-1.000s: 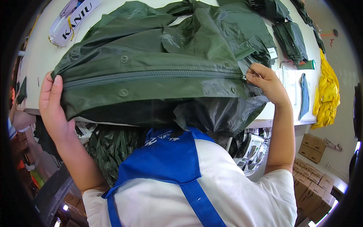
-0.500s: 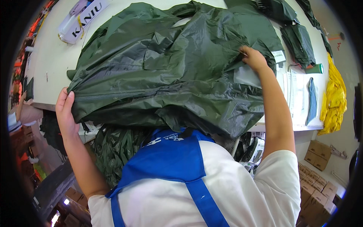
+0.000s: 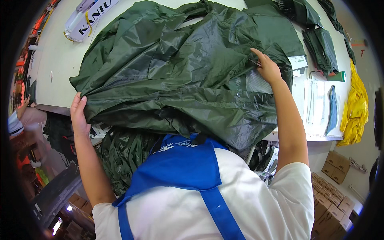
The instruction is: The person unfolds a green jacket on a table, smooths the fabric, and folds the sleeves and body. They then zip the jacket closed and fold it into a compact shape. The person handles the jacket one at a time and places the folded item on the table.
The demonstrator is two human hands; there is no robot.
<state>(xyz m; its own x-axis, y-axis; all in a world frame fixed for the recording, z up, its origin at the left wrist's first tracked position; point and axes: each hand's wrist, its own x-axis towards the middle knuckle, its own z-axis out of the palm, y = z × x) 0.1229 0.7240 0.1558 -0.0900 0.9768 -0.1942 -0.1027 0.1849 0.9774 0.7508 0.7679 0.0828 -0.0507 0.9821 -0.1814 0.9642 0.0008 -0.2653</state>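
White paper tag [image 3: 297,62] beside green raincoat [image 3: 192,76]; brown cartons [image 3: 338,162] below.

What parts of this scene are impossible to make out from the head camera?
- Left hand: fingertips curl under the green raincoat edge, hidden by fabric.
- Right hand: fingertips press into folds; whether they pinch anything is unclear.
- Table front edge: covered by the raincoat.
- Yellow garment: bent and squeezed at the fisheye rim.

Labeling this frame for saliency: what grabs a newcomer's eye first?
The big dark green raincoat heaped across the white table, filling the middle. The left hand grips its near-left edge, and the right hand presses on its right side. A bright yellow garment stands out at the table's far right.
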